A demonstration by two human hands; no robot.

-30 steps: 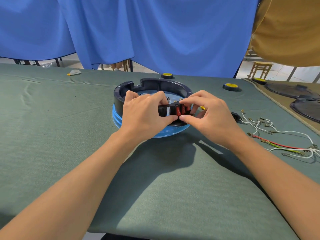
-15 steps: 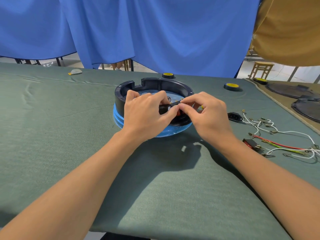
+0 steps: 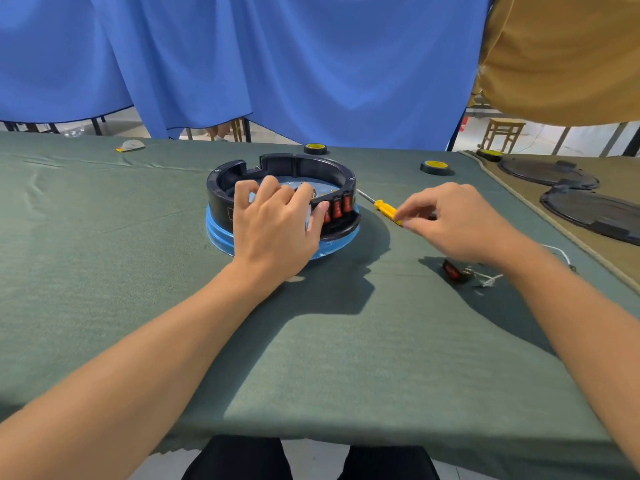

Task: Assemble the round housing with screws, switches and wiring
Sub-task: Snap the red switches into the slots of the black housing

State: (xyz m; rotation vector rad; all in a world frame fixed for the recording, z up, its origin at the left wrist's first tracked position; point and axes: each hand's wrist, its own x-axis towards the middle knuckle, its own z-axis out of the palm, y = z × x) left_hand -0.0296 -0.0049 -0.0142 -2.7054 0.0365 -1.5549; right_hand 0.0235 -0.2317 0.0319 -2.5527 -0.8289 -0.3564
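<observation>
Nothing is legible, not even on the round housing (image 3: pixel 311 165).

A: Site type?
B: Assembly workshop. A long bench (image 3: pixel 104 237) under green cloth, with blue curtains (image 3: pixel 311 64) hung as partitions.
A: Evidence?
B: On the bench are a screwdriver (image 3: pixel 386 209), tape rolls (image 3: pixel 434 166), loose wires (image 3: pixel 489 279) and a part-built housing (image 3: pixel 294 164) — round black lids (image 3: pixel 588 209) lie on the next bench (image 3: pixel 502 192), with a wooden stool (image 3: pixel 502 133) behind.
</observation>
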